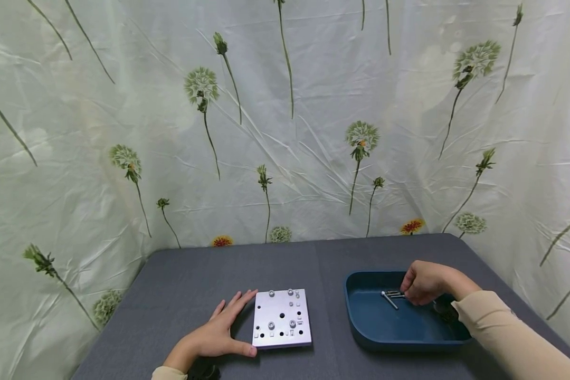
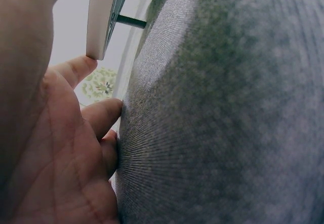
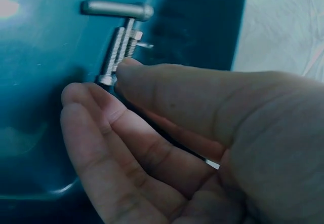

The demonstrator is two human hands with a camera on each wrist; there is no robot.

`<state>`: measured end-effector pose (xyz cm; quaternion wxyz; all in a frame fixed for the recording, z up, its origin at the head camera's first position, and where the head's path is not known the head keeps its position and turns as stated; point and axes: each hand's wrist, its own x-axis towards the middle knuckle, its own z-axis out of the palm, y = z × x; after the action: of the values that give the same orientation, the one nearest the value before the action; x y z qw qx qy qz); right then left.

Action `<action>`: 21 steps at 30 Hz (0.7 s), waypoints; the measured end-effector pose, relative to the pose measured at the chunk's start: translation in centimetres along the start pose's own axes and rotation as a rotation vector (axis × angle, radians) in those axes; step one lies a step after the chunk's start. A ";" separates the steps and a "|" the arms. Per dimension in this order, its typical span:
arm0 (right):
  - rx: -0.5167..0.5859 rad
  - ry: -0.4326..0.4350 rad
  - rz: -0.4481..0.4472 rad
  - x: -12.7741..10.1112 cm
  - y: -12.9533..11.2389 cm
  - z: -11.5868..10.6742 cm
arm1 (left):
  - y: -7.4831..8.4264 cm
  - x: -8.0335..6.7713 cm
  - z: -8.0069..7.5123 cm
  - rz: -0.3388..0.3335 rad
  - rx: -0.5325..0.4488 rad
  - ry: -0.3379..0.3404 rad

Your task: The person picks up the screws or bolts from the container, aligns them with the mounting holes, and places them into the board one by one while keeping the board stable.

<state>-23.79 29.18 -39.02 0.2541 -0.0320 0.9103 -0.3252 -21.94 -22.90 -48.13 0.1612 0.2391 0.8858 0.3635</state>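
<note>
R hand (image 1: 425, 283) inside the dark blue plastic tray (image 1: 361, 327); thumb and fingers (image 3: 96, 107) nearly together, pinching at small silver threaded bolts (image 3: 119, 51) lying on the tray floor. L hand (image 1: 218, 330) flat on the grey worktop (image 1: 180, 285), fingers spread, thumb touching the square silver metal plate with holes (image 1: 282, 318). No writing visible.

The table (image 1: 180, 295) wears matt grey woven cloth, finely ribbed. The plate (image 1: 282, 318) is smooth, pale brushed metal. The tray (image 1: 385, 327) is glossy teal plastic; its bolts (image 3: 119, 51) are threaded, dull-shining steel. The backdrop (image 1: 285, 132) is creased, faintly sheeny printed fabric.
</note>
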 end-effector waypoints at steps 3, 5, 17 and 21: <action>-0.009 0.009 0.019 0.3 0.2 0.3 | 0.0 0.0 0.0 0.006 -0.006 -0.001; -0.011 0.016 0.028 0.4 0.3 0.4 | 0.1 0.0 0.0 0.007 -0.012 -0.001; -0.018 0.070 0.030 1.0 0.7 1.5 | 0.1 -0.2 0.0 0.001 -0.003 0.011; -0.035 0.097 0.047 1.2 0.8 1.8 | 0.1 -0.1 0.0 0.000 0.004 0.013</action>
<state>-23.87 28.53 -41.25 0.2168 0.0007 0.9275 -0.3046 -21.84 -22.87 -48.09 0.1547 0.2372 0.8876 0.3632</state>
